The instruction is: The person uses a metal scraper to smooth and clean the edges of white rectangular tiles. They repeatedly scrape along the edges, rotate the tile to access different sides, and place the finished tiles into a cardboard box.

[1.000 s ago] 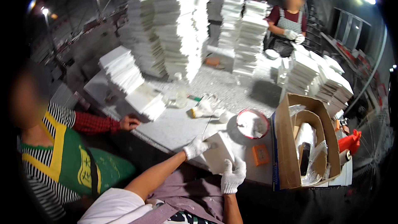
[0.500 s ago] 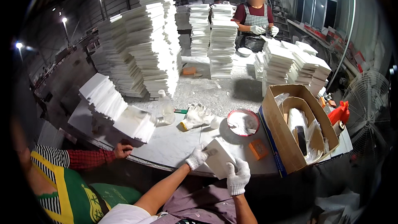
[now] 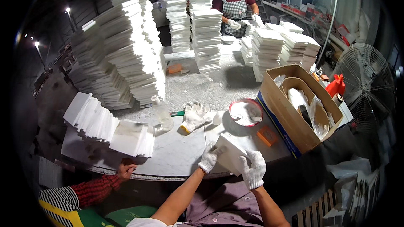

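Note:
Both of my hands wear white gloves and grip a white rectangular box point(image 3: 229, 153) at the table's near edge. My left hand point(image 3: 208, 158) holds its left side, and my right hand point(image 3: 253, 169) clasps its lower right corner. The box is tilted, lifted a little off the grey tabletop point(image 3: 176, 151). A spare pair of white gloves point(image 3: 194, 115) lies on the table just beyond it.
Tall stacks of white boxes point(image 3: 126, 46) crowd the table's back and left. A clear bottle point(image 3: 161, 112), a red-rimmed bowl point(image 3: 245, 112), an orange block point(image 3: 267, 135) and an open cardboard carton point(image 3: 296, 105) lie nearby. One person's hand point(image 3: 125, 170) rests at the left edge; another person works at the far end. A fan point(image 3: 366, 86) stands at the right.
My view has tipped and shifted, so the table sits more centrally. Both hands keep hold of the white box, now turned slightly at the near edge.

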Tool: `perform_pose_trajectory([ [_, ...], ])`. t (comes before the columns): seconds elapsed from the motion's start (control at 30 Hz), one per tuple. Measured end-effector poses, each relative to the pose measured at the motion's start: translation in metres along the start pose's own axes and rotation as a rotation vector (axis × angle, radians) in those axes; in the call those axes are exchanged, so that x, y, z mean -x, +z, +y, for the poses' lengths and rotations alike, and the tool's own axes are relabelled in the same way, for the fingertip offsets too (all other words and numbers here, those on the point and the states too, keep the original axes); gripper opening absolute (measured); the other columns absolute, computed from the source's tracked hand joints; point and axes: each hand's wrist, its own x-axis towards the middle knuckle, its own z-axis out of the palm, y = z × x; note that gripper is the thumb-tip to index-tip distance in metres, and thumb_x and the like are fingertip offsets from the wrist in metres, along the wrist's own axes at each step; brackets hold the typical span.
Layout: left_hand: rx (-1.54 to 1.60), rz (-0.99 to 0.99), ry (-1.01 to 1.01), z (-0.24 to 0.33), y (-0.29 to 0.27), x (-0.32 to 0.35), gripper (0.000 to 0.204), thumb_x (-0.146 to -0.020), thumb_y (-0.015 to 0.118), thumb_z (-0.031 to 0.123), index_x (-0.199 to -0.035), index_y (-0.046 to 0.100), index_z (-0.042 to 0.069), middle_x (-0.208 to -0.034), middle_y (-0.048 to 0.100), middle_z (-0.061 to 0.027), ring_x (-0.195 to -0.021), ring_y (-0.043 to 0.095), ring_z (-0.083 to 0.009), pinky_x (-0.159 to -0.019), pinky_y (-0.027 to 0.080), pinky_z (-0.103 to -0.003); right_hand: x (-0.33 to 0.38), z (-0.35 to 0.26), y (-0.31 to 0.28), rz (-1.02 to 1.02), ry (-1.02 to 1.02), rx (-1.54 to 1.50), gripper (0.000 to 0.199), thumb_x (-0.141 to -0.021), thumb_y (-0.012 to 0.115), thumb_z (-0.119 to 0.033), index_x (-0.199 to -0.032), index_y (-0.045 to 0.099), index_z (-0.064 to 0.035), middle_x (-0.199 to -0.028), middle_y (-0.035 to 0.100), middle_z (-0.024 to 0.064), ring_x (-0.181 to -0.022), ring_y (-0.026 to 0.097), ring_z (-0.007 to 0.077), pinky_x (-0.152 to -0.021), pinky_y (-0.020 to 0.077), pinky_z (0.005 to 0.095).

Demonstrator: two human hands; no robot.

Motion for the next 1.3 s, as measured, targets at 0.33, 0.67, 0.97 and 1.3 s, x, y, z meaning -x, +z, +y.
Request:
perform_pose_trajectory([
  [0.33, -0.130, -0.042, -0.041, 0.017, 0.007, 0.007, 0.049, -0.088, 0.051, -0.009, -0.135, 0.040, 0.001, -0.116, 0.059, -0.0153, -0.098, 0.060, -0.0217, -0.087, 0.052, -0.029, -0.001, -0.008, 0.003, 0.042, 0.012, 0.093, 0.029, -0.074, 0.072, -0.011, -0.100, 0.063, -0.0019, -0.088, 0.060, 0.0150, -0.082, 0.060, 0.0322, -0.075, 0.0483, 0.0386],
  [0.67, 0.223, -0.040, -0.164, 0.037, 0.022, 0.005, 0.029, -0.088, 0.064, 0.012, -0.115, 0.058, 0.002, -0.105, 0.064, -0.0089, -0.096, 0.060, -0.0170, -0.080, 0.051, -0.026, 0.002, -0.001, 0.004, 0.023, 0.040, 0.111, 0.029, -0.077, 0.073, -0.011, -0.102, 0.063, -0.0016, -0.091, 0.061, 0.0146, -0.082, 0.062, 0.0290, -0.075, 0.0497, 0.0355],
  [0.97, 0.153, -0.109, 0.151, 0.038, 0.028, 0.006, 0.021, -0.086, 0.069, 0.008, -0.104, 0.060, 0.002, -0.096, 0.066, -0.0063, -0.084, 0.061, -0.0121, -0.076, 0.051, -0.026, -0.001, 0.004, 0.004, -0.006, 0.081, 0.036, 0.031, -0.078, 0.073, -0.013, -0.106, 0.063, -0.0048, -0.095, 0.062, 0.0139, -0.084, 0.062, 0.0298, -0.076, 0.0494, 0.0366],
  [1.3, -0.419, 0.001, 0.111, 0.058, 0.045, 0.008, 0.029, -0.078, 0.079, 0.022, -0.091, 0.061, 0.003, -0.082, 0.068, -0.0040, -0.076, 0.059, -0.0074, -0.066, 0.050, -0.026, -0.012, 0.028, -0.026, -0.261, 0.254, -0.122, 0.031, -0.083, 0.068, -0.016, -0.110, 0.063, -0.0013, -0.099, 0.065, 0.0136, -0.091, 0.064, 0.0252, -0.082, 0.0492, 0.0320],
])
